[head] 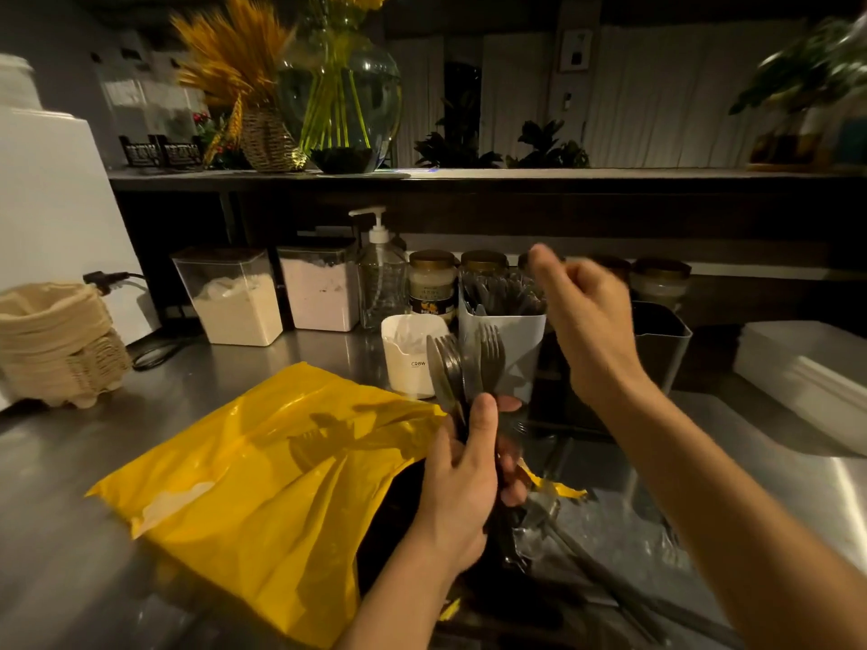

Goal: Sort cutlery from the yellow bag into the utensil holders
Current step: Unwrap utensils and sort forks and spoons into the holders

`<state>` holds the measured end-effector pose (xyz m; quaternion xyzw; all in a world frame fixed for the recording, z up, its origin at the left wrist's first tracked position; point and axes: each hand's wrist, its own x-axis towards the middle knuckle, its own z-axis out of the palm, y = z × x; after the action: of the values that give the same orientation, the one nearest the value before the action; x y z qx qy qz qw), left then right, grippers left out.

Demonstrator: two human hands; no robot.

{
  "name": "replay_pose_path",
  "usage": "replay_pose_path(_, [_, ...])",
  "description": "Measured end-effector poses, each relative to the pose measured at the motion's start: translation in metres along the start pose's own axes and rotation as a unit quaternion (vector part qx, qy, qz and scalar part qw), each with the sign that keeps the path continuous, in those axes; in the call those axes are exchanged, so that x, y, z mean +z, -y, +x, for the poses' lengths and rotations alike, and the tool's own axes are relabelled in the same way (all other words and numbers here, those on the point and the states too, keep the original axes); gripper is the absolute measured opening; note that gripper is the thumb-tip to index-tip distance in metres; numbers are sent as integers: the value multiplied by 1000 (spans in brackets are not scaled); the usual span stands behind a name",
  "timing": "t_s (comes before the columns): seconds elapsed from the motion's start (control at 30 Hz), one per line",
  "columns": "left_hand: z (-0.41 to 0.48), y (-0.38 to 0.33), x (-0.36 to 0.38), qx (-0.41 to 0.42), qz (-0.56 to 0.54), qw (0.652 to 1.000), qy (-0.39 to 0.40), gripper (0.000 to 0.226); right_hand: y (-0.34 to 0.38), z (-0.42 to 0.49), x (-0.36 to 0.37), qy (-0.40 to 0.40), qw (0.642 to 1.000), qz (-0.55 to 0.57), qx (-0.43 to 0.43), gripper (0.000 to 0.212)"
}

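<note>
A crumpled yellow bag [262, 471] lies on the steel counter, its mouth toward me. My left hand [462, 480] is shut on a bundle of cutlery [464, 363], spoons and forks standing upright above the bag's mouth. My right hand [584, 316] hovers blurred above the grey utensil holder [509, 335], fingers loosely curled, nothing visible in them. That holder is full of dark cutlery. A white utensil holder [406, 354] stands left of it and a dark grey holder [661, 344] to the right, partly hidden by my right arm.
Two clear canisters of powder [234, 297], a pump bottle [381, 269] and lidded jars [432, 281] line the back. Stacked egg trays [56, 344] sit at left, white containers [807, 368] at right. Loose cutlery and clear plastic [600, 555] lie by my right forearm.
</note>
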<state>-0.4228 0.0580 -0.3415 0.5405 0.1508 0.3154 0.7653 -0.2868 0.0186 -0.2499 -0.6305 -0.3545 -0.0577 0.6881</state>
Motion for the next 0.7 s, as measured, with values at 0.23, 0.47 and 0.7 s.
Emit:
replay_pose_path(0.23, [-8,-9,-6,-71,-37,983,166,36,-22,-59,-31,351,893,175,221,49])
replay_pose_path(0.47, [-11,-5,4,-46,8,993,111,23,-13,-60,-35,307,937,114,124,24])
replay_pose_path(0.7, [-7,-1,2,-31,47,992,114,46,-15,-50,-60,338,927,54,155,21])
